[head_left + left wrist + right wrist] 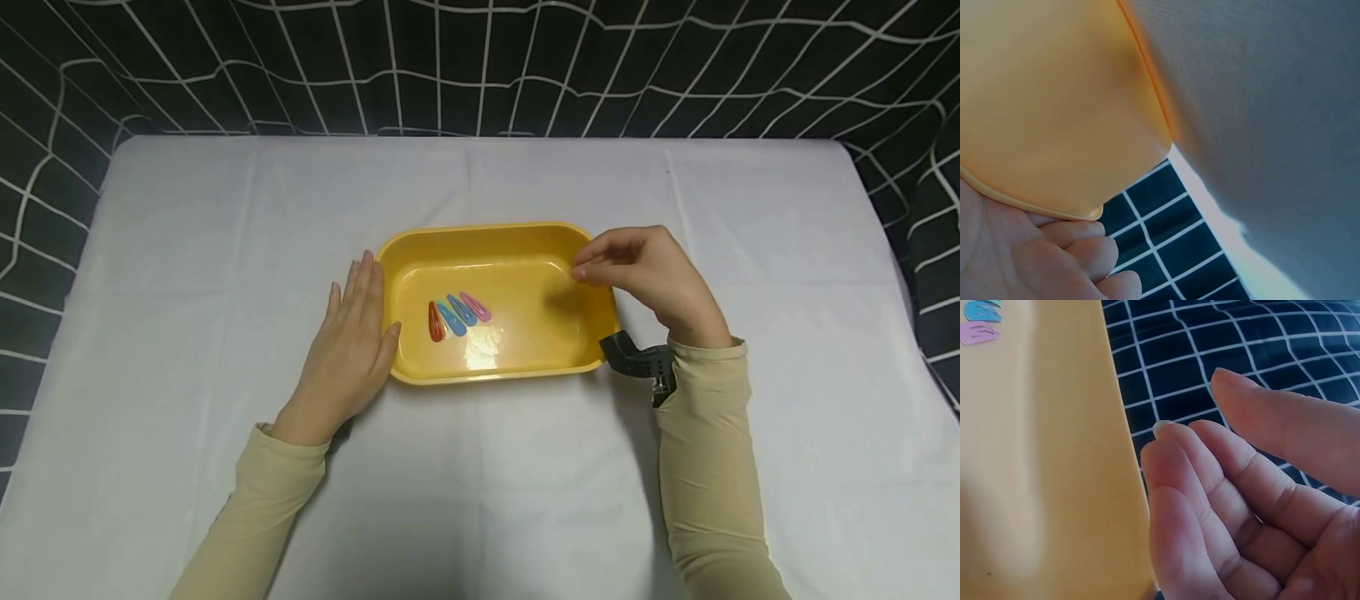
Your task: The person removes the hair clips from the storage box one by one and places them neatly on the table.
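Note:
A yellow tray [517,312] sits on the white-covered table. In its left half several snap hair clips lie side by side: a red clip [436,322], blue ones such as this blue clip [462,310], and a pink clip [476,307]; a pale one is partly covered. My left hand [341,354] rests with straight fingers along the tray's left end, its thumb at the rim. Over the tray's right end hovers my right hand [645,275], fingers loosely bent. In the right wrist view its thumb and fingers [1175,525] are apart with nothing between them.
White cloth [480,467] covers the table around the tray. A dark backdrop with a white grid [465,75] rises behind the far edge and at both sides. A black wrist camera [637,358] on the right arm hangs close to the tray's lower right corner.

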A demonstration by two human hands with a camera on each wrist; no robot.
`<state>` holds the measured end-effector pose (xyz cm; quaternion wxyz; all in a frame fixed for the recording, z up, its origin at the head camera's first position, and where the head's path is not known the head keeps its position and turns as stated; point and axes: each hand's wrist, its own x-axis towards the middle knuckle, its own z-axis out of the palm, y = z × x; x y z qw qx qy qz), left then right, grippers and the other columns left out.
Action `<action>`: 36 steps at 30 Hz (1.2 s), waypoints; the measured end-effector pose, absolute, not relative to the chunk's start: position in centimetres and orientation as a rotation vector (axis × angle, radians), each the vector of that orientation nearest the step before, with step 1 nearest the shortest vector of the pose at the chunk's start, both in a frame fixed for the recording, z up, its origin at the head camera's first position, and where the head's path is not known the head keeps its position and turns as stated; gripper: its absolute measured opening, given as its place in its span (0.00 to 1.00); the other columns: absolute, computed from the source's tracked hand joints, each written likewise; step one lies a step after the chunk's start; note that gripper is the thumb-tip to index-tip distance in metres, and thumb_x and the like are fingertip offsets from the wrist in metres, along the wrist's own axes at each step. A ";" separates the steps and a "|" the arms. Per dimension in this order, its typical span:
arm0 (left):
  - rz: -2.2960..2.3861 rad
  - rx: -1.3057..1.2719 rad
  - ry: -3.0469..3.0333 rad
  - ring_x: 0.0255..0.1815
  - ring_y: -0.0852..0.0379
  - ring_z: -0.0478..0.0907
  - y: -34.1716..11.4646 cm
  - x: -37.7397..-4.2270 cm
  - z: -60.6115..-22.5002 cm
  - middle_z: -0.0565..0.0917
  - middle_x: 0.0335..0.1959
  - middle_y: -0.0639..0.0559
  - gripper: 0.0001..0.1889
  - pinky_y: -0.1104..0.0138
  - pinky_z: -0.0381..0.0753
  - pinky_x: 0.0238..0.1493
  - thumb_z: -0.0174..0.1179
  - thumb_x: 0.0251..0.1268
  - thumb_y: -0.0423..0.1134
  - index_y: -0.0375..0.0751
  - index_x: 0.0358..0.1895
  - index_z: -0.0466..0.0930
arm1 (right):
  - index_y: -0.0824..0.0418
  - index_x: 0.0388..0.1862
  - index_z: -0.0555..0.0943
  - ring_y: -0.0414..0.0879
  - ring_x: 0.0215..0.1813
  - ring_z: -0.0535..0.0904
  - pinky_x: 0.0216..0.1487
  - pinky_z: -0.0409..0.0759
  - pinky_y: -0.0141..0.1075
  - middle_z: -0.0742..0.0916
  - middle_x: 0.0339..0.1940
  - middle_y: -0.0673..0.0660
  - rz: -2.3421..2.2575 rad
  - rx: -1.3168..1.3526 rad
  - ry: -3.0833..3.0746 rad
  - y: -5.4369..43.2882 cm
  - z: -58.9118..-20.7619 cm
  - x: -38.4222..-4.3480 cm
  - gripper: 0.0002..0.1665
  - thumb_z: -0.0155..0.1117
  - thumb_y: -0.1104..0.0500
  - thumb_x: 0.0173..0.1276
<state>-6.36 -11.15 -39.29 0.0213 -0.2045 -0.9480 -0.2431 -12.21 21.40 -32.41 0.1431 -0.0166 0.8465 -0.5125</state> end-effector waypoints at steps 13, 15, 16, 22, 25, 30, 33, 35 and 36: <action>-0.755 -0.648 -2.929 0.75 0.44 0.37 -11.2 -6.5 -39.4 0.42 0.75 0.34 0.34 0.50 0.39 0.71 0.43 0.71 0.40 0.22 0.71 0.42 | 0.71 0.39 0.83 0.55 0.38 0.82 0.42 0.78 0.32 0.87 0.29 0.53 -1.466 -0.097 2.430 20.9 -32.9 -12.2 0.11 0.68 0.65 0.59; -0.754 -0.646 -2.929 0.75 0.45 0.37 -11.2 -6.5 -39.4 0.42 0.75 0.34 0.34 0.50 0.39 0.71 0.43 0.71 0.40 0.22 0.71 0.42 | 0.71 0.39 0.83 0.54 0.38 0.82 0.41 0.78 0.32 0.87 0.29 0.53 -1.479 -0.111 2.419 20.7 -32.9 -12.3 0.10 0.68 0.65 0.59; -0.753 -0.645 -2.929 0.75 0.44 0.37 -11.2 -6.5 -39.4 0.42 0.75 0.35 0.34 0.50 0.39 0.71 0.43 0.71 0.40 0.22 0.71 0.42 | 0.71 0.38 0.83 0.53 0.37 0.82 0.41 0.78 0.32 0.87 0.29 0.53 -1.485 -0.118 2.413 20.6 -32.9 -12.3 0.10 0.68 0.65 0.59; -0.753 -0.636 -2.934 0.75 0.45 0.37 -11.3 -6.4 -39.4 0.42 0.75 0.35 0.34 0.51 0.38 0.72 0.43 0.72 0.40 0.22 0.71 0.42 | 0.73 0.39 0.82 0.50 0.36 0.83 0.41 0.79 0.31 0.87 0.29 0.53 -1.512 -0.142 2.380 20.3 -32.8 -12.4 0.10 0.66 0.67 0.60; -0.758 -0.633 -2.930 0.75 0.45 0.37 -11.3 -6.4 -39.3 0.42 0.75 0.35 0.34 0.51 0.38 0.72 0.43 0.71 0.40 0.22 0.71 0.42 | 0.72 0.39 0.82 0.50 0.36 0.83 0.41 0.79 0.31 0.87 0.29 0.53 -1.498 -0.144 2.394 20.3 -32.7 -12.4 0.10 0.66 0.67 0.60; -0.750 -0.651 -2.911 0.75 0.43 0.39 -11.3 -6.5 -39.3 0.42 0.75 0.35 0.34 0.51 0.38 0.72 0.43 0.72 0.40 0.22 0.71 0.43 | 0.70 0.38 0.83 0.52 0.37 0.82 0.42 0.79 0.31 0.87 0.30 0.54 -1.473 -0.133 2.414 20.5 -32.6 -12.4 0.09 0.66 0.66 0.60; -0.746 -0.655 -2.913 0.75 0.43 0.39 -11.3 -6.6 -39.3 0.42 0.75 0.35 0.34 0.51 0.38 0.72 0.43 0.71 0.40 0.22 0.71 0.43 | 0.70 0.39 0.83 0.53 0.38 0.82 0.42 0.78 0.31 0.87 0.30 0.54 -1.474 -0.127 2.400 20.6 -32.7 -12.4 0.08 0.65 0.66 0.61; -0.750 -0.652 -2.919 0.75 0.43 0.38 -11.3 -6.6 -39.3 0.42 0.75 0.35 0.34 0.51 0.38 0.72 0.43 0.71 0.40 0.22 0.71 0.42 | 0.70 0.39 0.83 0.54 0.38 0.82 0.42 0.79 0.32 0.87 0.30 0.54 -1.470 -0.131 2.398 20.6 -32.8 -12.4 0.08 0.65 0.67 0.61; -0.751 -0.652 -2.922 0.75 0.44 0.38 -11.3 -6.6 -39.3 0.42 0.75 0.35 0.34 0.51 0.38 0.72 0.43 0.71 0.40 0.22 0.71 0.42 | 0.70 0.38 0.83 0.54 0.38 0.82 0.42 0.79 0.32 0.87 0.30 0.54 -1.469 -0.132 2.399 20.6 -32.8 -12.5 0.08 0.65 0.67 0.61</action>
